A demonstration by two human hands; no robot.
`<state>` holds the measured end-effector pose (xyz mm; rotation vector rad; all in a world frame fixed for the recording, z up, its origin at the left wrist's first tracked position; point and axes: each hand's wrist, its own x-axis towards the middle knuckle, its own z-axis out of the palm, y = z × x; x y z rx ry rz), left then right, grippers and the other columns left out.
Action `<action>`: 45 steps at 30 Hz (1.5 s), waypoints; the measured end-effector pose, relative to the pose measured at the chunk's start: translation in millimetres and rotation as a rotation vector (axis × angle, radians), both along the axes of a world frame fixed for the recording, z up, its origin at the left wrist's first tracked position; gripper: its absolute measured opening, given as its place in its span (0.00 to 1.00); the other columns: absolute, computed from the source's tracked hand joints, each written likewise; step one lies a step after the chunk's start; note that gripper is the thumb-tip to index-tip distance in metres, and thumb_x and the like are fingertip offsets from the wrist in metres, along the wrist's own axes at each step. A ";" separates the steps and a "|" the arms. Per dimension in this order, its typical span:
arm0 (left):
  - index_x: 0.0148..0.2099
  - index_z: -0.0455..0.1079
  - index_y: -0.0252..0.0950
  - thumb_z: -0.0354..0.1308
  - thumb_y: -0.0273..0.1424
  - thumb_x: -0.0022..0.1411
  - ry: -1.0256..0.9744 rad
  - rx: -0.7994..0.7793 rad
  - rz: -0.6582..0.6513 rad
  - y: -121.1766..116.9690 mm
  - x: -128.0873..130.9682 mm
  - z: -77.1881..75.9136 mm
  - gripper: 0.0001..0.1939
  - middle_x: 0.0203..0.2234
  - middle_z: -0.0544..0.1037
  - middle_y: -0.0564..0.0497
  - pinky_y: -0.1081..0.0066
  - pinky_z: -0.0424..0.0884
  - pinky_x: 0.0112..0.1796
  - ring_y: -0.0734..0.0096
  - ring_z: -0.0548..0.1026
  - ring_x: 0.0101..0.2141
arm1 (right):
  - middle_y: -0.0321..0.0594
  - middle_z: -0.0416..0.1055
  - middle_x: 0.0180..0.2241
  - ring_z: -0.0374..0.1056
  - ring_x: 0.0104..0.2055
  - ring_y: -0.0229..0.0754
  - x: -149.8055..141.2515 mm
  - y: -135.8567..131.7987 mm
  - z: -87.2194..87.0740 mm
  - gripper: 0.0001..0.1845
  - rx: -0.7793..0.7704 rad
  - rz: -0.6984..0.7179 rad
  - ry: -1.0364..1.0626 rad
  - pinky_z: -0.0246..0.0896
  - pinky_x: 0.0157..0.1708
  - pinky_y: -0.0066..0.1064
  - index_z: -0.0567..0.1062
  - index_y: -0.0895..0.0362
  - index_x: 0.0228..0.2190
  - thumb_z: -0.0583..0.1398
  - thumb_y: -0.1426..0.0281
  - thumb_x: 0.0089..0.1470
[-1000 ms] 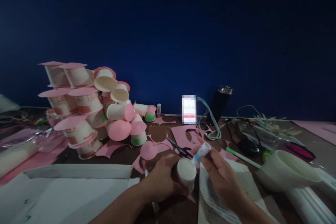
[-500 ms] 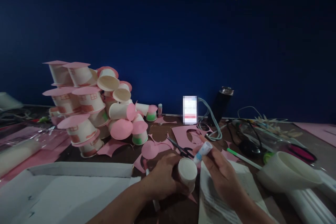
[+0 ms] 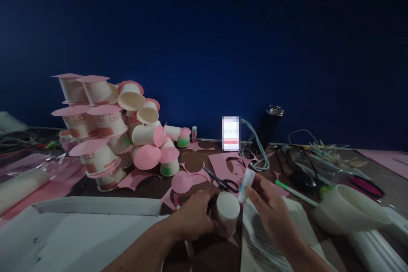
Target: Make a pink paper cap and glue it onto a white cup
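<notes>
- Lower centre: the left hand (image 3: 195,216) has its grip curled closed on the left side of a paper cup (image 3: 228,214).
- Just right of the cup's rim: a white tube (image 3: 246,185), tilted, pinched between thumb and fingers of the right hand (image 3: 270,208); its pale-blue label is too small to read.
- Lower right: a printed sheet (image 3: 259,250) under that hand, text blurred.

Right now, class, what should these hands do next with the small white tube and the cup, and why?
Probably lower the small white tube onto the upturned end of the cup: the left hand holds the cup, and the right hand has the tube close beside the cup's rim.
</notes>
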<state>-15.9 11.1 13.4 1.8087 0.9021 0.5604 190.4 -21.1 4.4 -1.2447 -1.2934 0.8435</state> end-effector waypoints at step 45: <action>0.48 0.70 0.41 0.72 0.31 0.34 0.074 0.145 0.167 -8.7 11.8 -17.6 0.33 0.42 0.75 0.51 0.64 0.66 0.42 0.58 0.71 0.42 | 0.41 0.72 0.36 0.69 0.38 0.47 -4.2 -3.4 -3.5 0.12 0.112 -0.120 -0.299 0.64 0.40 0.36 0.70 0.53 0.39 0.60 0.61 0.56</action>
